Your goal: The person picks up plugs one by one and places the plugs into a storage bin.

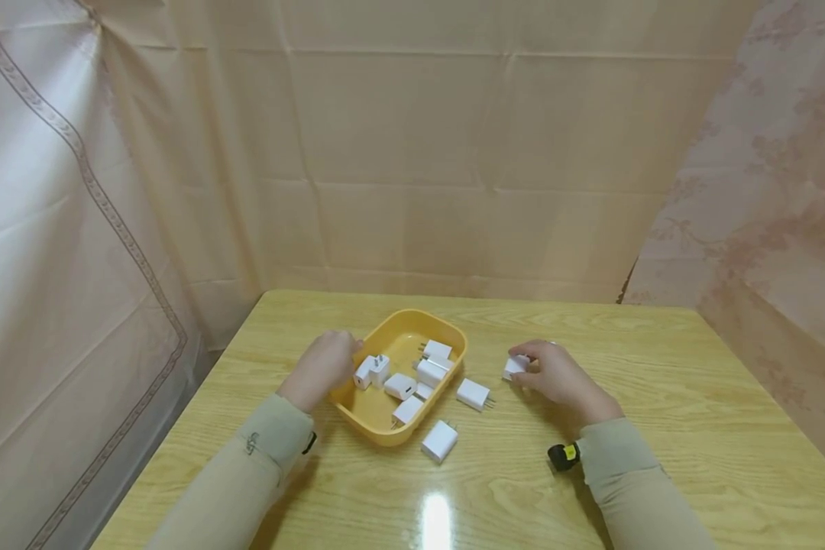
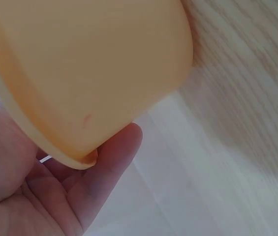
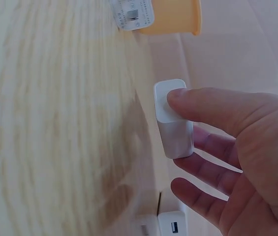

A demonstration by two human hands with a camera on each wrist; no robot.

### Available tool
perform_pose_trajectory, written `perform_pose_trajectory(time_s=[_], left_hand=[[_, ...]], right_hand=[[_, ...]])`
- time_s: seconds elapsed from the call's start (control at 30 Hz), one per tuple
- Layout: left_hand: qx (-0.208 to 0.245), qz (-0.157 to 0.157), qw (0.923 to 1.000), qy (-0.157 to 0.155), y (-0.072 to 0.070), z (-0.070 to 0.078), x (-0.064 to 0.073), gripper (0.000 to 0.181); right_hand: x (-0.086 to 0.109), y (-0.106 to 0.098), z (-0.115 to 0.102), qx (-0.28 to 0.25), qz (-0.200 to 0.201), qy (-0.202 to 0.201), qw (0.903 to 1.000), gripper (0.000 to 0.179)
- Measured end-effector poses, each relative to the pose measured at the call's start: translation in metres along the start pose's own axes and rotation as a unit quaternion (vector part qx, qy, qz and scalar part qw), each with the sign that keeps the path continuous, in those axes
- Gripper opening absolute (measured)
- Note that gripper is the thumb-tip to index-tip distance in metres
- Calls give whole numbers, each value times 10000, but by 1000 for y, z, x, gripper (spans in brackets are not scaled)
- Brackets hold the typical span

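My left hand grips the rim of a yellow plastic basket at its left side; in the left wrist view the fingers curl round the rim. Several white charger plugs lie inside it. To the right, my right hand pinches another white charger plug, with the thumb on one face and fingers on the other side. Its prongs are not visible. Between the basket and that hand, a charger plug lies on the table, and a second plug lies nearer to me.
The wooden table stands against hanging beige cloth. A plug with a USB port sits beyond the right hand, mostly hidden in the head view. A black strap device is on my right wrist.
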State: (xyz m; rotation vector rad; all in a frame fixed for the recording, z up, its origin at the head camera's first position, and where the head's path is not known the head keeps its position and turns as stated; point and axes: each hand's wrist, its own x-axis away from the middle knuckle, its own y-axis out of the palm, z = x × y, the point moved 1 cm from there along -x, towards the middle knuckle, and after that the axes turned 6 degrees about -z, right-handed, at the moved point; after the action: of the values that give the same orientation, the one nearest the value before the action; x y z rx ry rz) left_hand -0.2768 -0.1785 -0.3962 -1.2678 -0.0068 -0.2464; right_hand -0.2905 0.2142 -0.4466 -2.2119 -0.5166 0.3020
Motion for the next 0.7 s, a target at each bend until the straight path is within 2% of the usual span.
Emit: perform_pose_trajectory(time_s=[0.7], left_hand=[[-91,4,9999,42,0,0,1,32]], right_hand=[[-5,-30,-21,906,305,-325,9949,42]])
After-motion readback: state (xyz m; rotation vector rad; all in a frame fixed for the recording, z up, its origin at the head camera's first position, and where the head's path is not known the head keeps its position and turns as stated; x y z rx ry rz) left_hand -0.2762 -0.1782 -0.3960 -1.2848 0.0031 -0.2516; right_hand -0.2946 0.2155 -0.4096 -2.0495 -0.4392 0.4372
